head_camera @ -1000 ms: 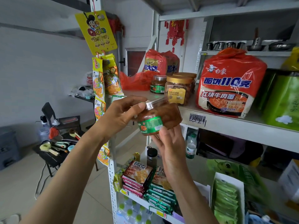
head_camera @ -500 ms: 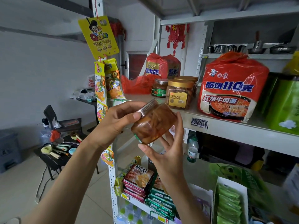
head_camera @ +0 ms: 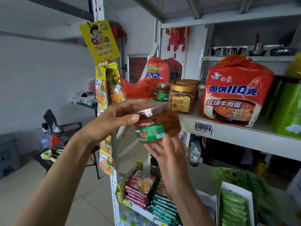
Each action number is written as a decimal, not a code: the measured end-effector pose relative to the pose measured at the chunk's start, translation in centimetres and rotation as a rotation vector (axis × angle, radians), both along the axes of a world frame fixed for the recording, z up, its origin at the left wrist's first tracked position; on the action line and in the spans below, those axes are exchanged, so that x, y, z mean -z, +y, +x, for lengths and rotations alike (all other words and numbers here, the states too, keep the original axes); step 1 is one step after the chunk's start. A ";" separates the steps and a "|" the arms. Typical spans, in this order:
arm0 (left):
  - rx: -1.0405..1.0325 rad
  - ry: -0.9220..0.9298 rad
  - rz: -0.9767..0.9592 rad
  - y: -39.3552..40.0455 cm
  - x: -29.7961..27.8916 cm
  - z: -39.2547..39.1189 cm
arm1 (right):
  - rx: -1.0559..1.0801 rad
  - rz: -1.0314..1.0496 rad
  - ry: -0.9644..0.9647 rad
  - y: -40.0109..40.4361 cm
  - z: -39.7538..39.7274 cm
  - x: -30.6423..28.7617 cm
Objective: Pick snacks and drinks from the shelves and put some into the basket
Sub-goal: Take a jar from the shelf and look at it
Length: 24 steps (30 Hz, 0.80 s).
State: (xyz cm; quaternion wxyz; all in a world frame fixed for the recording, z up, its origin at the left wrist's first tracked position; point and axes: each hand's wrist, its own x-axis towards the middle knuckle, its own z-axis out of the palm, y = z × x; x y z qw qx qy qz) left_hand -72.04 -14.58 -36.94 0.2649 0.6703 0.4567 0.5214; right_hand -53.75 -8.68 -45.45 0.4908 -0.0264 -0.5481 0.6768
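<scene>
So the person's got a clear plastic jar [head_camera: 157, 123] of brownish-red stuff up in front of the shelves, tilted a bit with the lid end leaning toward the left hand [head_camera: 112, 118]. That hand grips the lid end: thumb curled across the near side of the lid, the other fingers [head_camera: 130, 102] wrapped over the top and held close together. The green label faces down and toward us, just past the thumb tip.

The right hand [head_camera: 167, 154] is under the jar, palm up, fingers fairly straight and slightly spread, their tips touching the bottom edge by the label. Looks more like propping than gripping.

Just beyond the left fingertips, on the white shelf [head_camera: 228, 129], sits a matching jar with a green label [head_camera: 161, 92], and right beside that a gold-lidded jar [head_camera: 182, 98] of pale snacks. Further right of it there's a big red noodle multipack [head_camera: 236, 95]. Behind the left knuckles a strip of yellow candy packets [head_camera: 107, 88] hangs off the shelf post. Below the right wrist are stacked biscuit packs [head_camera: 141, 185] on a lower shelf. Can't see a basket anywhere.
</scene>
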 end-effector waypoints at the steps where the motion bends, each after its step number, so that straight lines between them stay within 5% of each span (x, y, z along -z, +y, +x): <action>1: 0.011 0.027 -0.029 0.2 -0.4 -0.3 | -0.101 -0.094 0.027 0.3 -0.2 -0.1; 6: 0.077 0.049 -0.161 1.9 -1.5 -0.5 | -0.383 -0.301 0.069 1.4 -1.2 -0.1; 15: 0.008 -0.219 -0.109 4.9 -2.0 -1.1 | -0.404 -0.388 0.021 3.1 -3.3 -3.1; 20: -0.090 -0.276 -0.017 6.6 -3.3 -2.3 | -0.111 -0.358 -0.068 4.0 -4.1 -4.3; 24: -0.146 -0.245 0.018 8.2 -4.3 -3.3 | 0.409 -0.023 -0.152 4.2 -4.3 -2.9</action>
